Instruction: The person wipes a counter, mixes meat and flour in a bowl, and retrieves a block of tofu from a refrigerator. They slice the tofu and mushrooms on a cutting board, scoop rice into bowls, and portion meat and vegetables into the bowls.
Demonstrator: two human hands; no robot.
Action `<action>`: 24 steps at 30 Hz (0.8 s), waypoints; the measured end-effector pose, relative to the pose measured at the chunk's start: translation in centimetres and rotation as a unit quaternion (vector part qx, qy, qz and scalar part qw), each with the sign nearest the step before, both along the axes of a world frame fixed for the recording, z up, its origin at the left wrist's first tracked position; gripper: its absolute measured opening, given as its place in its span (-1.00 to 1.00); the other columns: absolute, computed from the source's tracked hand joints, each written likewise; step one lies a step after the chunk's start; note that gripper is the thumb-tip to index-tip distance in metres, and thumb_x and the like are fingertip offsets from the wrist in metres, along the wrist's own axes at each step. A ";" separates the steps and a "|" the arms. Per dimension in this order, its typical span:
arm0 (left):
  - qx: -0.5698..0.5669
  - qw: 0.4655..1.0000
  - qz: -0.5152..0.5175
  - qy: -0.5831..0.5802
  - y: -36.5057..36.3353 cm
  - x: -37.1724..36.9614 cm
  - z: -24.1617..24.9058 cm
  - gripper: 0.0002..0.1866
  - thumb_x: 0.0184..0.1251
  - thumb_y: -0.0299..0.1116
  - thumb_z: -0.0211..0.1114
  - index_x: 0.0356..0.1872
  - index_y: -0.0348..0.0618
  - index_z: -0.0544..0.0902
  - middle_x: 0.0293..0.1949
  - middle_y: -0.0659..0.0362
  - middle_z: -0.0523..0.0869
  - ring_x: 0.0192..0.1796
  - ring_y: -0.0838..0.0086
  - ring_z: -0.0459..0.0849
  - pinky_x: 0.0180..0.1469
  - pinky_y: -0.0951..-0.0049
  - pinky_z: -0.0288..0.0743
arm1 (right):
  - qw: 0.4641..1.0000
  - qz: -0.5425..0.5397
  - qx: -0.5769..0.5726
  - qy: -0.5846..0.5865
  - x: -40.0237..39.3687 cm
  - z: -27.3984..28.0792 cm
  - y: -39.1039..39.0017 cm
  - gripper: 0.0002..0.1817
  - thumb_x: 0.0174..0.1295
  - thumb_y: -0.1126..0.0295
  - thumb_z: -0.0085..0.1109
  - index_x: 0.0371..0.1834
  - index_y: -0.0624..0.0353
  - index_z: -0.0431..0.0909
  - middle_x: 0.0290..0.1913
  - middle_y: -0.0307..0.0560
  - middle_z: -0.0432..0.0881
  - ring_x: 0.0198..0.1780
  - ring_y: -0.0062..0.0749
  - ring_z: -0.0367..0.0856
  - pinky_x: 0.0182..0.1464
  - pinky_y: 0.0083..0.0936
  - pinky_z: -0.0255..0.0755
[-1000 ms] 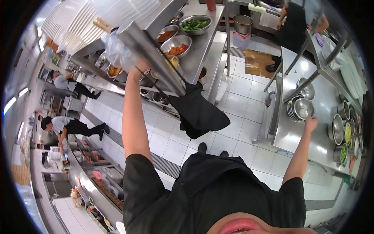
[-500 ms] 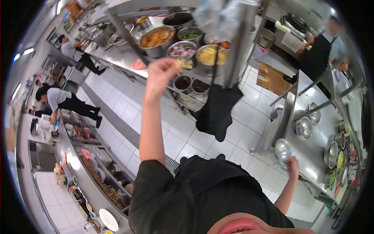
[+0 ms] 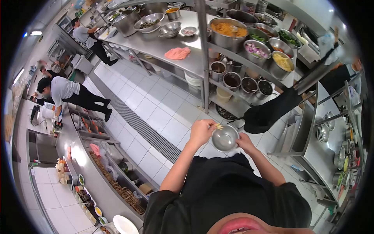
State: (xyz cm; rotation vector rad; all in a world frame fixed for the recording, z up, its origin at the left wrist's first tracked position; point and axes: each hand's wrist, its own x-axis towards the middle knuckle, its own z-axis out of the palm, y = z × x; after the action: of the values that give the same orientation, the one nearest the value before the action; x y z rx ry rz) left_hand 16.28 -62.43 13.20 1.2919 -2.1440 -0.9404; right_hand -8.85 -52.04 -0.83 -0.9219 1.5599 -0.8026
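Both hands have come down from the shelves and benches and now meet in front of the chest, so the pick-up looks done and the strips are at the bowl. Left hand (image 3: 201, 132) is pinched shut on a few thin yellow strips (image 3: 218, 126), held right at the rim of the small steel bowl (image 3: 225, 138). Right hand (image 3: 245, 141) grips that bowl by its far edge, fingers closed on the rim; bowl is tipped toward the camera, looks empty inside. Just beyond the hands hangs a black apron (image 3: 269, 111) off the rack. Further out, steel bench (image 3: 156, 45) with pink cloth (image 3: 177, 53), ingredient bowls (image 3: 257, 48) on the shelf. Co-worker (image 3: 66, 91) bends well off to the left hand's side.
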 end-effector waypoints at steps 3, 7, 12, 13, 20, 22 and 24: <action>-0.075 0.980 -0.028 -0.180 -0.6 4.4 -2.8 -0.89 0.15 -0.45 0.31 -0.36 -0.17 0.78 -0.39 0.02 0.77 -0.31 0.18 0.76 -0.24 0.22 0.62 | 0.998 0.033 -0.023 -0.049 7.3 -0.5 -4.9 -0.81 0.13 0.51 0.19 -0.21 0.33 0.50 -0.32 -0.09 0.59 -0.36 -0.42 0.65 -0.38 -0.41 0.60; -0.122 0.940 0.006 -0.317 -3.0 9.8 -4.6 -0.86 0.08 -0.49 0.25 -0.39 -0.08 0.77 -0.34 0.03 0.75 -0.21 0.12 0.75 -0.21 0.21 0.63 | 0.990 0.056 -0.005 -0.130 14.2 1.4 -10.6 -0.77 0.19 0.57 0.18 -0.08 0.27 0.49 -0.29 -0.15 0.62 -0.34 -0.50 0.64 -0.33 -0.49 0.57; -0.139 0.965 0.165 -0.147 -8.3 16.1 -3.3 -0.74 0.12 -0.56 0.23 -0.18 -0.09 0.76 -0.25 0.05 0.74 -0.20 0.15 0.72 -0.23 0.20 0.62 | 0.983 0.084 -0.029 -0.162 20.0 -0.7 -18.8 -0.85 0.22 0.52 0.20 -0.19 0.30 0.49 -0.33 -0.12 0.60 -0.37 -0.47 0.65 -0.42 -0.53 0.55; -0.163 0.966 0.190 -0.073 -9.6 17.6 -2.7 -0.72 0.16 -0.58 0.23 -0.11 -0.11 0.75 -0.21 0.04 0.74 -0.20 0.18 0.71 -0.21 0.21 0.62 | 0.983 0.082 -0.036 -0.158 20.9 -0.7 -20.5 -0.85 0.24 0.52 0.20 -0.18 0.30 0.49 -0.30 -0.10 0.60 -0.36 -0.45 0.66 -0.39 -0.52 0.58; -0.133 0.932 0.335 0.042 -18.1 30.9 -3.2 -0.75 0.30 -0.51 0.33 -0.01 -0.29 0.69 -0.18 0.12 0.71 -0.16 0.48 0.64 -0.08 0.45 0.55 | 0.962 -0.063 -0.075 -0.254 23.0 1.6 -39.7 -0.78 0.34 0.54 0.14 -0.02 0.35 0.38 -0.08 -0.01 0.54 -0.15 -0.32 0.68 -0.16 -0.38 0.71; -0.043 0.921 0.386 0.039 -18.6 34.8 -5.5 -0.77 0.35 -0.46 0.32 -0.02 -0.32 0.68 -0.24 0.17 0.72 -0.20 0.54 0.63 -0.08 0.46 0.53 | 0.946 -0.162 -0.109 -0.261 22.7 -0.1 -46.5 -0.80 0.37 0.56 0.09 -0.02 0.38 0.36 -0.04 0.06 0.53 -0.12 -0.28 0.67 -0.11 -0.33 0.72; -0.038 0.925 0.378 -0.006 -18.1 39.5 -9.6 -0.77 0.40 -0.43 0.30 -0.01 -0.34 0.66 -0.30 0.22 0.69 -0.23 0.58 0.60 -0.12 0.50 0.52 | 0.919 -0.242 -0.127 -0.283 21.9 -1.4 -53.6 -0.75 0.35 0.56 0.10 0.03 0.38 0.34 -0.03 0.08 0.53 -0.13 -0.26 0.67 -0.11 -0.33 0.72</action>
State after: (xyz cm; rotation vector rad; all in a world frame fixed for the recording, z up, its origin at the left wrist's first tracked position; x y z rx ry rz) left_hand 55.78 -80.54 3.56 1.8651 -1.4418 -0.5078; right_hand 13.02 -105.66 -2.20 -0.4064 1.1830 -1.5039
